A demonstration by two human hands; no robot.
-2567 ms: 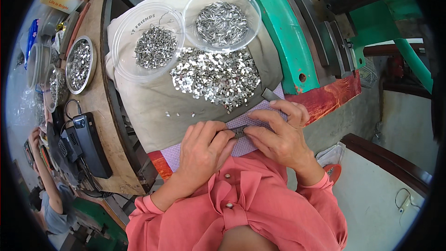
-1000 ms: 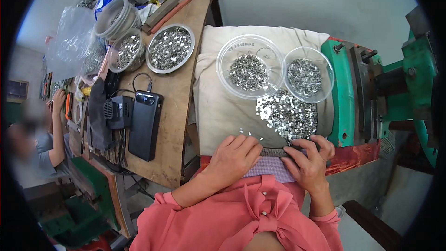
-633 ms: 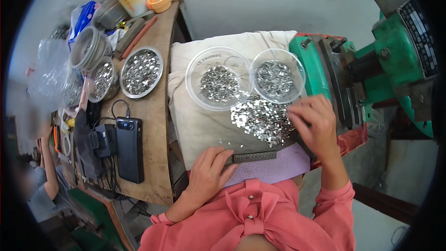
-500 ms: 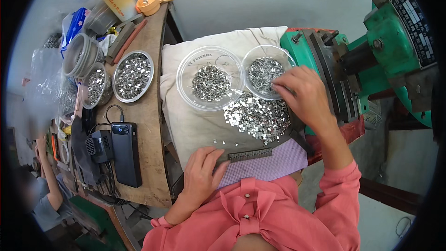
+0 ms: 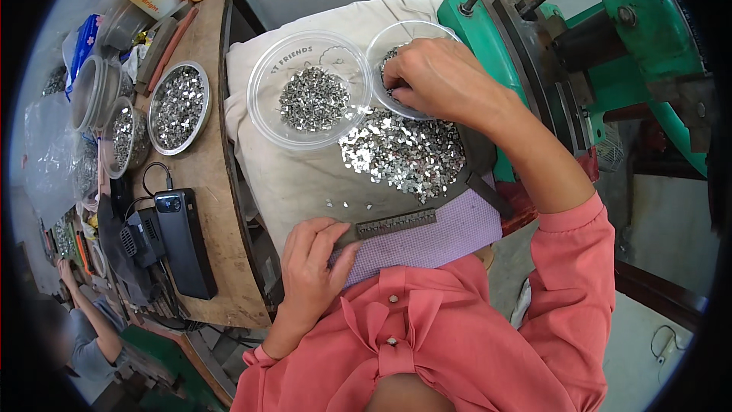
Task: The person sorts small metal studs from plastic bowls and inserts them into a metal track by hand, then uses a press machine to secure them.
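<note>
My right hand point(image 5: 438, 80) is over the right-hand clear tub point(image 5: 412, 27). Its fingers are curled down into the small shiny metal pieces there, and the fingertips are partly hidden. My left hand point(image 5: 311, 263) rests with fingers spread on the cloth, beside the left end of a dark slotted metal bar point(image 5: 396, 222). That bar lies along the edge of a purple textured mat point(image 5: 427, 248). A larger clear tub point(image 5: 259, 107) stands to the left, with small metal bits point(image 5: 314, 98) in it. In front of both tubs a loose heap of flat shiny pieces point(image 5: 408, 156) lies on the cloth.
A green machine point(image 5: 648, 30) rises at the right. On the wooden table point(image 5: 221, 252) at left are a black power bank point(image 5: 184, 240), a round tin of metal pieces point(image 5: 179, 107) and stacked plastic tubs point(image 5: 91, 91). Another person's arm point(image 5: 95, 320) shows at far left.
My right hand has moved from the tub's right rim to inside it, its fingers now down among the pieces. My left hand stays beside the bar. The whole view has shifted slightly.
</note>
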